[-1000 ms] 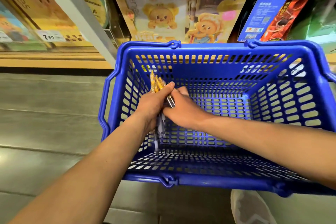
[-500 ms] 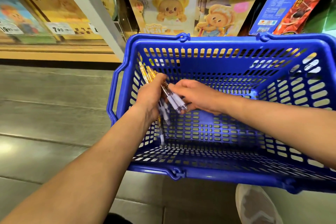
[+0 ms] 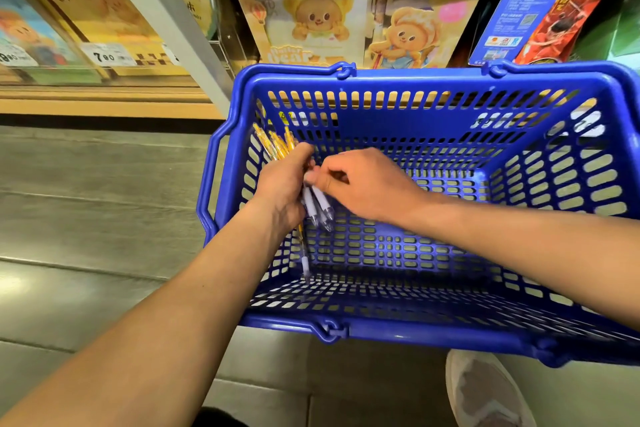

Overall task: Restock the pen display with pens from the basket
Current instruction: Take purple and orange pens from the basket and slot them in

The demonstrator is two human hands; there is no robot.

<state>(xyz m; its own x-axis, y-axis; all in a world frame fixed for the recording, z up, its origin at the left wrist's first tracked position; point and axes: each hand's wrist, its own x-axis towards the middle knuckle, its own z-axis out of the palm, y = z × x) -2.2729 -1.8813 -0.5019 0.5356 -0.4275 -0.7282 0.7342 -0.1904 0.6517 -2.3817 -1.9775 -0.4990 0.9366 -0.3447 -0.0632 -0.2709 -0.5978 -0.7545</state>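
Inside the slotted blue plastic basket (image 3: 450, 107), left hand (image 3: 282, 187) grips slim yellow-capped pens (image 3: 320, 206); right hand (image 3: 367, 184) fingertips pinch them.

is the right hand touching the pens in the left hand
Touching. The head view shows the right hand with thumb and fingertips pinched on the pens, right beside the left hand that grips the bundle; no gap shows between them.

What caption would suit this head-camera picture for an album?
The left hand grips yellow pens inside the blue basket while the right hand pinches them.
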